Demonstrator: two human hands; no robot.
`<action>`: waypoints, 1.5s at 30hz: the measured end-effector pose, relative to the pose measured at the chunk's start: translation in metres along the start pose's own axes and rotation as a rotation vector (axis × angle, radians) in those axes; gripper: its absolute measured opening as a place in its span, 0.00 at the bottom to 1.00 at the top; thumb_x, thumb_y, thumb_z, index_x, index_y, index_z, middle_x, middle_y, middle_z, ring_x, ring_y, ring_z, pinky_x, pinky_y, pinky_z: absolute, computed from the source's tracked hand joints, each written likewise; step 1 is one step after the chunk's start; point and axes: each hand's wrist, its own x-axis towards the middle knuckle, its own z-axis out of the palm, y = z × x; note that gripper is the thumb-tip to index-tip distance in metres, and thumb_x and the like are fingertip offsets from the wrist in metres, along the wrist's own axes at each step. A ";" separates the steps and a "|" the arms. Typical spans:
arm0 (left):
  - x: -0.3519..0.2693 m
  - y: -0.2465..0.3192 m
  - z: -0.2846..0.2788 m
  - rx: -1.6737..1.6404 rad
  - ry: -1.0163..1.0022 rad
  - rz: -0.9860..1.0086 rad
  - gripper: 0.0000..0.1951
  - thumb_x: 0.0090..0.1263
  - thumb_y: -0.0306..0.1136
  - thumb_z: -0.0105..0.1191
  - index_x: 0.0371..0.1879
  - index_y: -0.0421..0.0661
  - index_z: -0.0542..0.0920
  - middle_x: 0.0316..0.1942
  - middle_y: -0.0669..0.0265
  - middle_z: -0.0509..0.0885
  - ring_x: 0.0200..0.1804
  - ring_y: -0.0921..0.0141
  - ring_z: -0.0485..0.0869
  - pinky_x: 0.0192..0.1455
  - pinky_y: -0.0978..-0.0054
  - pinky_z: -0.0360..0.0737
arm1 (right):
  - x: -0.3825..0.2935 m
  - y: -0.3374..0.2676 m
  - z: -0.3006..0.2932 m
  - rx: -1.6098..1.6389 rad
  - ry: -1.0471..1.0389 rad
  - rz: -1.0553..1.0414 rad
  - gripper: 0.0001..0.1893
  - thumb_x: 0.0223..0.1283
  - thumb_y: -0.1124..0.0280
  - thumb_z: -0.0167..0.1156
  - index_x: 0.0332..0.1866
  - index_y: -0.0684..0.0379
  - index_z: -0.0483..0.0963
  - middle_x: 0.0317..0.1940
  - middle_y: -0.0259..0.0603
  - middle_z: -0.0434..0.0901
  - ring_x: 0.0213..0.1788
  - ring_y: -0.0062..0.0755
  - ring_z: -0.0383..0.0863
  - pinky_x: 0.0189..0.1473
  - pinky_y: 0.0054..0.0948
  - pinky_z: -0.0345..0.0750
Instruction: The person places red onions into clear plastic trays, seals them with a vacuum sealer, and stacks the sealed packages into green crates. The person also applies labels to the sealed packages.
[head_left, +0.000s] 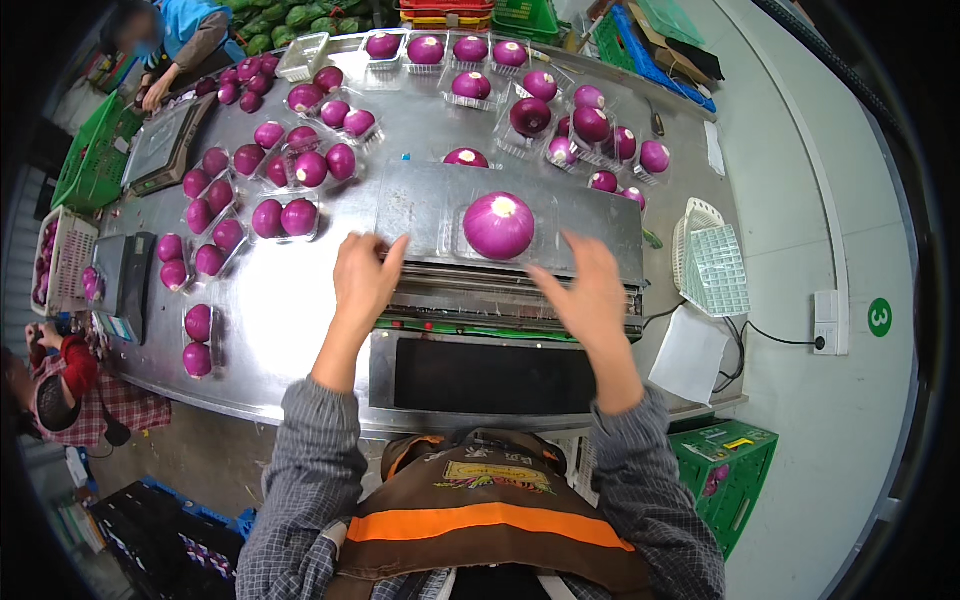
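Note:
A large red onion (499, 226) sits in a clear plastic tray (454, 238) on the flat metal top of a film-wrapping machine (416, 202). My left hand (365, 274) is at the machine's left edge, thumb and fingers apart, holding nothing that I can see. To the right of the onion, my right hand (587, 289) is slightly blurred, its thumb spread from the fingers, with nothing visible in it. Rollers (480, 296) run across the machine between my hands, in front of the onion. Nearer to me lies a dark flat plate (495, 375).
Trays with red onions (298, 217) stand left, behind and right on the steel table (300, 300). Scales (169, 142) are at the left. A white basket (701, 217) holds stacked trays at the right. A co-worker's hand (159, 94) is at the back left; another person (71, 375) is at the left.

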 end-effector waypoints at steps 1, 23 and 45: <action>-0.021 -0.019 -0.004 0.196 0.136 0.043 0.17 0.63 0.43 0.64 0.25 0.37 0.85 0.27 0.54 0.80 0.33 0.57 0.77 0.39 0.62 0.75 | -0.016 0.018 -0.009 -0.034 -0.086 0.059 0.29 0.55 0.44 0.64 0.49 0.61 0.81 0.44 0.49 0.78 0.50 0.49 0.76 0.52 0.43 0.75; 0.042 0.075 -0.119 -1.694 -0.259 -0.107 0.22 0.80 0.43 0.34 0.44 0.37 0.79 0.46 0.50 0.84 0.48 0.59 0.84 0.50 0.68 0.80 | 0.070 0.040 -0.088 2.131 -0.133 0.508 0.21 0.75 0.58 0.41 0.48 0.64 0.75 0.45 0.50 0.82 0.48 0.39 0.81 0.48 0.33 0.80; 0.088 0.015 0.046 -0.898 -0.951 0.068 0.25 0.78 0.58 0.38 0.60 0.52 0.74 0.50 0.64 0.79 0.51 0.72 0.77 0.47 0.74 0.77 | 0.151 0.116 0.065 0.950 -1.338 0.683 0.44 0.59 0.22 0.37 0.31 0.59 0.79 0.24 0.31 0.76 0.26 0.20 0.69 0.26 0.22 0.64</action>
